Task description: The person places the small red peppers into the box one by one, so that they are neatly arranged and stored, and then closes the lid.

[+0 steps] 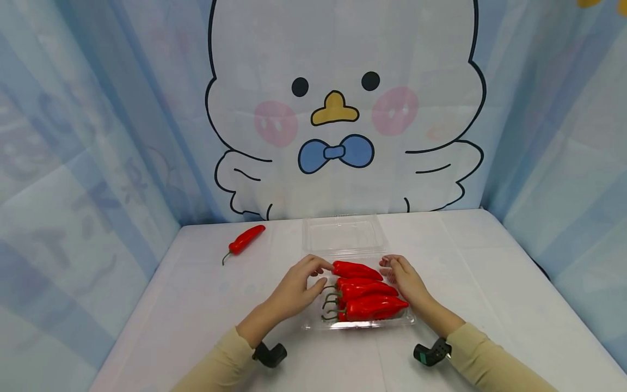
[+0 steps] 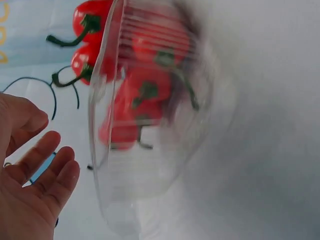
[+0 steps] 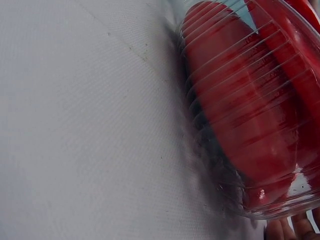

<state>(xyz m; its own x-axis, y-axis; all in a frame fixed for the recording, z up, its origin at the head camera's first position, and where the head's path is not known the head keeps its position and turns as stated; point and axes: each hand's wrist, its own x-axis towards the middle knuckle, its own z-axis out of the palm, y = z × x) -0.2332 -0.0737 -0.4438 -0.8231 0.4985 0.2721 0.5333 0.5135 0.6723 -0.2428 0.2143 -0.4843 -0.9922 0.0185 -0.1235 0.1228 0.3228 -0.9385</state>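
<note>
A clear plastic box (image 1: 360, 325) on the table holds several red peppers (image 1: 372, 307) with green stems, lying side by side and stacked. Its lid (image 1: 345, 235) is folded back behind it. My left hand (image 1: 295, 288) is at the box's left side, fingers spread and loosely bent beside the stem end of the rearmost pepper (image 1: 356, 270). Nothing shows between its fingers in the left wrist view. My right hand (image 1: 407, 282) is at the box's right side, fingers loosely bent near the pepper tips. In the right wrist view only its fingertips (image 3: 300, 226) show, past the box wall.
One loose red pepper (image 1: 246, 239) lies on the white table (image 1: 490, 272), back left of the box. Printed curtains (image 1: 338, 179) hang behind the table and along both sides. Each wrist wears a small black camera (image 1: 431, 352).
</note>
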